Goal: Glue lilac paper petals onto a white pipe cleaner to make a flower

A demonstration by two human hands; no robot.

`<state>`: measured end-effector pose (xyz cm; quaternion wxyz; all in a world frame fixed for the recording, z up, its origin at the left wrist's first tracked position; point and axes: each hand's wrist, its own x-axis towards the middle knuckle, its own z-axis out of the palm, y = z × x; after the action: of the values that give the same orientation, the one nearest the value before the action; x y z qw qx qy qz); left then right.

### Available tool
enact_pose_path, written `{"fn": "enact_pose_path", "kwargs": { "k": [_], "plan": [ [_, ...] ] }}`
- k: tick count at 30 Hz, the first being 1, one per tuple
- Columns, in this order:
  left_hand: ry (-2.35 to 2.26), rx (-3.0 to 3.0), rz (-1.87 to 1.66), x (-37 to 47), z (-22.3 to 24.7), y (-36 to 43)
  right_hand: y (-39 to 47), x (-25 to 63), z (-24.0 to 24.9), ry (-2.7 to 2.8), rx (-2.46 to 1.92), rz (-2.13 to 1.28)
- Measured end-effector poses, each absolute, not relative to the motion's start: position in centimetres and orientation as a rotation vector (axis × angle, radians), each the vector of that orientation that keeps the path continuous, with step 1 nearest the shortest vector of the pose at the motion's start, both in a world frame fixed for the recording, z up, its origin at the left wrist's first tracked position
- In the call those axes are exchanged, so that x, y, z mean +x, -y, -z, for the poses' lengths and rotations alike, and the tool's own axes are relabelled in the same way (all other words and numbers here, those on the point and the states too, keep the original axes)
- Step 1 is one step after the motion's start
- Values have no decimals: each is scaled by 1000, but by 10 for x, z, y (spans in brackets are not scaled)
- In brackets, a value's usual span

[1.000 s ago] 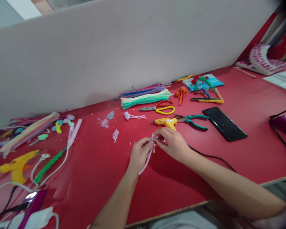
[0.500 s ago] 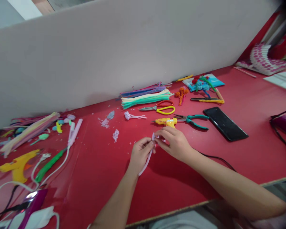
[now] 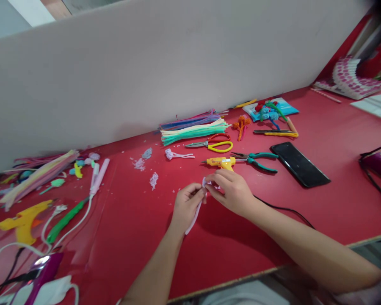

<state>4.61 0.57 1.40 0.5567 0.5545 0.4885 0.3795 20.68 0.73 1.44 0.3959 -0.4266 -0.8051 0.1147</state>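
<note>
A pale lilac pipe cleaner [image 3: 194, 218] is pinched between my two hands over the red table, its tail hanging down below the fingers. My left hand [image 3: 188, 204] is closed on it from the left. The fingertips of my right hand [image 3: 232, 191] grip its looped upper end. Just beyond the right hand lies a yellow glue gun [image 3: 220, 162]. Farther back are scissors [image 3: 214, 144] with red and yellow handles, and a lilac pipe-cleaner piece [image 3: 178, 154] with a bunched head and several stems. Teal-handled pliers [image 3: 258, 161] rest right of the glue gun.
Bundles of pipe cleaners [image 3: 193, 131] lie along the grey partition [image 3: 165, 63]. A black phone [image 3: 300, 164] sits at right. On the left are another yellow glue gun [image 3: 25, 222], a green-handled tool [image 3: 67, 220], a pink hot iron [image 3: 100, 178] and cables. Lilac fluff [image 3: 153, 181] is scattered centrally.
Almost nothing differs. Both hands keep hold of the lilac pipe cleaner, with only slight shifts of the right fingers at its upper end.
</note>
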Motion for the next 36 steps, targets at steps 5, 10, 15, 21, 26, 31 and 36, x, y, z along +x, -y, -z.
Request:
{"fn": "enact_pose_path", "kwargs": {
  "k": [5, 10, 15, 21, 26, 31, 36],
  "plan": [
    [-1163, 1309, -939, 46, -13, -3, -8, 214, -20, 1880, -1092, -295],
    [-1119, 1210, -1017, 44, -11, -3, -26, 236, -17, 1950, -1704, -19],
    [-1019, 1087, -1088, 43, -9, -6, -45, 251, 3, 2047, -2145, -219],
    [-1022, 987, -1088, 42, -9, -7, -55, 253, 15, 1964, -2030, -412],
    [-1057, 977, -1137, 38, -7, -11, -55, 254, 5, 1751, -1857, -604],
    [-1106, 972, -1190, 32, -4, -19, -41, 245, -9, 1199, -1177, -1429],
    [-1144, 941, -1224, 28, -1, -24, -25, 230, -17, 1068, -991, -1695]
  ]
}}
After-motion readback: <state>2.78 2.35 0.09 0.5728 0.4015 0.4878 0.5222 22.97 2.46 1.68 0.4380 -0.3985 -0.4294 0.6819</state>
